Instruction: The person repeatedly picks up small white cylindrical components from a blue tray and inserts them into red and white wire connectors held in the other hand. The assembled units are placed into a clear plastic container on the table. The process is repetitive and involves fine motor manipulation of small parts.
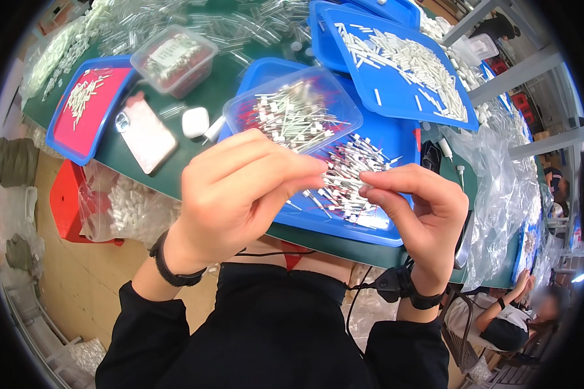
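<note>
My left hand is closed in a pinch, thumb against forefinger, above the near blue tray. Facing it a short gap away, my right hand pinches too. Whatever sits between the fingertips of each hand is too small and too covered to name. Beneath the fingers, the tray holds a loose heap of thin sticks with white ends, some red. A clear plastic tub, full of similar pale sticks, rests in the tray's far part, just beyond my hands.
Another blue tray with short white tubes overlaps at the far right. To the left lie a phone, a white case, a lidded tub and a red-lined tray. Clear bags cover the right; a co-worker sits there.
</note>
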Action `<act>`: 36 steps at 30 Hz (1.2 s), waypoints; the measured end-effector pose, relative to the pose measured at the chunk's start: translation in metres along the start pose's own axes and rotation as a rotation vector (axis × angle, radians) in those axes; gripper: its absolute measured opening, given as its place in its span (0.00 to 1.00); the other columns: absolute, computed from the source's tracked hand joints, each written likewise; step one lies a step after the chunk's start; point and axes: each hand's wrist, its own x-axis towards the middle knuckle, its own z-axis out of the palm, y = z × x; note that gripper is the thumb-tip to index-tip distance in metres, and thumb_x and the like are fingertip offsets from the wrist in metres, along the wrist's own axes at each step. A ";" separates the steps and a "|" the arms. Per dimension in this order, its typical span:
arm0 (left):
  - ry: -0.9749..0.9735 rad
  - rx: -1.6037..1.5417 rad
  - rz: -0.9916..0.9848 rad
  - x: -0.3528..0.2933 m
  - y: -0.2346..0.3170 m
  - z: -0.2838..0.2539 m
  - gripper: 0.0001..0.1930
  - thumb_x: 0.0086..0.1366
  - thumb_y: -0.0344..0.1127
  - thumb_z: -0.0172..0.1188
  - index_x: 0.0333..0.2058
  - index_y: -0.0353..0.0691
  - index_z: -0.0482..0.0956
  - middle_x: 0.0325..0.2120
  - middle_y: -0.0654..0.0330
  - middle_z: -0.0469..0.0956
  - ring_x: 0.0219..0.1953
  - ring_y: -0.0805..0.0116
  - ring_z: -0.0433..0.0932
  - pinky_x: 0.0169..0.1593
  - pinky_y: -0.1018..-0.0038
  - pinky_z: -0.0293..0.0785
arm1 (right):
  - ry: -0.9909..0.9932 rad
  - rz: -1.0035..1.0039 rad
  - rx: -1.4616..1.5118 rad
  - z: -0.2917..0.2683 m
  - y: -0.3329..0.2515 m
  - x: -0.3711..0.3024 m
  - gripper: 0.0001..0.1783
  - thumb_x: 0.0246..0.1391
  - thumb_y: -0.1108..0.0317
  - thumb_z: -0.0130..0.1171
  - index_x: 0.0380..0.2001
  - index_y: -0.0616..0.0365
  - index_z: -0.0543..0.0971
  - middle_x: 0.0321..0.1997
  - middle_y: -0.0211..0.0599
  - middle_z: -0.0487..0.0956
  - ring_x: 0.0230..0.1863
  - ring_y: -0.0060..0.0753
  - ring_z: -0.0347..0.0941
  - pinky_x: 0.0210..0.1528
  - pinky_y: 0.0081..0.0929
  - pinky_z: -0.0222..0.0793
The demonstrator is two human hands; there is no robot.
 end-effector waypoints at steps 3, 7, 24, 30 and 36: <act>-0.009 0.006 -0.017 -0.002 0.000 0.000 0.09 0.47 0.20 0.66 0.30 0.34 0.83 0.24 0.59 0.82 0.23 0.67 0.77 0.28 0.76 0.69 | -0.017 -0.038 -0.049 -0.001 0.001 0.001 0.11 0.44 0.82 0.65 0.34 0.61 0.84 0.30 0.39 0.83 0.30 0.27 0.80 0.33 0.20 0.72; -0.056 -0.021 0.021 -0.005 -0.002 0.004 0.09 0.47 0.21 0.67 0.31 0.35 0.83 0.25 0.59 0.82 0.24 0.67 0.77 0.28 0.76 0.70 | -0.075 -0.125 -0.144 0.001 -0.001 0.001 0.12 0.44 0.80 0.65 0.35 0.59 0.84 0.30 0.38 0.83 0.29 0.30 0.80 0.32 0.21 0.73; -0.136 -0.298 -0.273 -0.006 0.002 0.004 0.08 0.53 0.15 0.61 0.31 0.31 0.82 0.27 0.55 0.83 0.29 0.69 0.82 0.34 0.78 0.76 | 0.075 -0.344 -0.306 0.019 0.007 0.003 0.09 0.39 0.79 0.69 0.28 0.60 0.81 0.25 0.36 0.79 0.24 0.33 0.76 0.25 0.25 0.69; -0.106 -0.315 -0.281 -0.009 0.002 0.010 0.08 0.53 0.15 0.60 0.31 0.31 0.83 0.26 0.55 0.82 0.26 0.69 0.81 0.30 0.79 0.76 | 0.073 -0.338 -0.280 0.024 0.010 -0.001 0.18 0.40 0.77 0.70 0.39 0.60 0.81 0.33 0.38 0.82 0.25 0.34 0.77 0.26 0.28 0.72; -0.260 -0.306 -0.256 -0.010 -0.014 0.011 0.11 0.51 0.20 0.64 0.35 0.33 0.82 0.31 0.56 0.83 0.35 0.66 0.82 0.39 0.74 0.77 | -0.008 -0.368 -0.340 0.026 0.021 0.002 0.25 0.41 0.78 0.69 0.47 0.60 0.78 0.35 0.36 0.82 0.29 0.31 0.79 0.31 0.26 0.73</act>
